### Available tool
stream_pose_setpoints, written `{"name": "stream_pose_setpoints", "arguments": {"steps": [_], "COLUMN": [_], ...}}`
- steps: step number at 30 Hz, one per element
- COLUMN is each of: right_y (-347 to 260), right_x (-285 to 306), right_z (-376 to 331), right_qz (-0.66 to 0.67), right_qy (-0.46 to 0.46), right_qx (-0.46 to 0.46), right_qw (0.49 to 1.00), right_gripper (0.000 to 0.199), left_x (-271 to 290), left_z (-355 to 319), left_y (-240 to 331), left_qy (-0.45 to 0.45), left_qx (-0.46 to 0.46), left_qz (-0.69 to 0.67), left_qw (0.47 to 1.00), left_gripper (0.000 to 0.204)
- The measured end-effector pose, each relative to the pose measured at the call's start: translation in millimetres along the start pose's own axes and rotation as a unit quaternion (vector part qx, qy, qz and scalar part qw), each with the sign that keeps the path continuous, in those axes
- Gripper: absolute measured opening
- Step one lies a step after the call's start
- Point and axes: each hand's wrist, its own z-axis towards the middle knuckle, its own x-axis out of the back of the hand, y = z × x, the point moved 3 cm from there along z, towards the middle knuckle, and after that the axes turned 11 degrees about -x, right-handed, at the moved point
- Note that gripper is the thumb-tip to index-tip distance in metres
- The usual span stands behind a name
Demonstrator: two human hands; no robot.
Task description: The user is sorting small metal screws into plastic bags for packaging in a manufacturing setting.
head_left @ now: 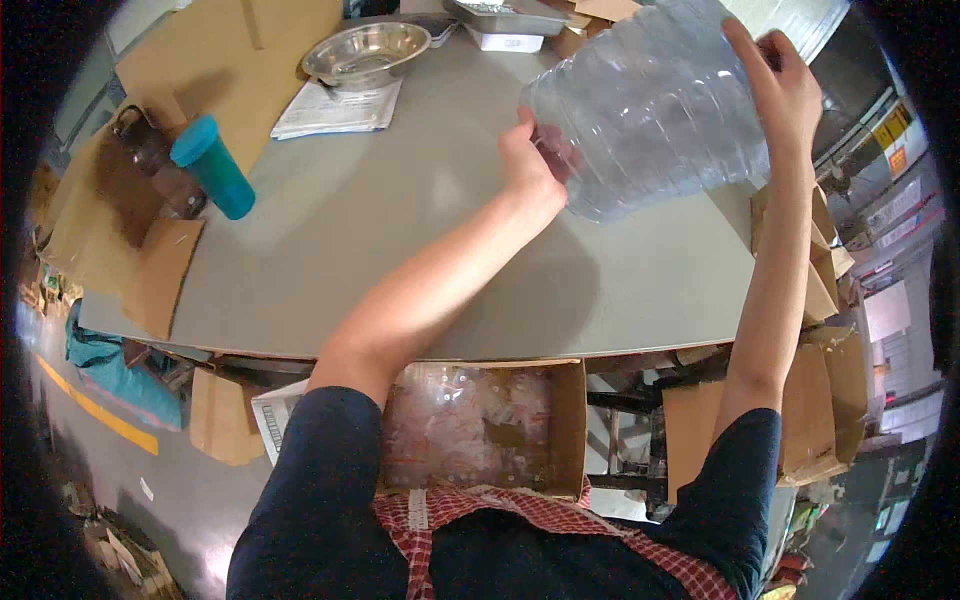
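A large clear ribbed plastic jug (660, 110) is held tilted over the far right part of the grey table (400, 230). My left hand (535, 160) is closed on its left end, with some fingertips showing through the clear plastic. At the jug's upper right end, my right hand (780, 85) grips the edge, thumb and fingers bent around it. Both arms reach forward across the table. What the jug contains, if anything, I cannot make out.
A steel bowl (366, 55) rests on stacked papers (335, 108) at the back. On the left stand a teal cup (214, 168) and a dark clear bottle (160, 165) by cardboard. An open carton (567, 425) of clear plastic bags sits below the table's front edge. More cardboard boxes (815, 400) flank the right.
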Motion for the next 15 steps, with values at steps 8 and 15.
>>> {"name": "stream_pose_setpoints", "arguments": {"steps": [8, 15], "right_y": [-26, -20], "right_x": [-8, 5], "right_z": [-4, -10], "right_qz": [0.072, 0.062], "right_qy": [0.016, 0.019], "right_qx": [0.054, 0.055], "right_qw": [0.996, 0.996], "right_gripper": [0.051, 0.05], "left_x": [14, 11], "left_z": [9, 6], "left_y": [-13, -13], "left_qy": [0.009, 0.029], "left_qx": [-0.008, -0.005], "left_qz": [-0.045, -0.027], "left_qw": [0.999, 0.999], "left_gripper": [0.037, 0.034]}}
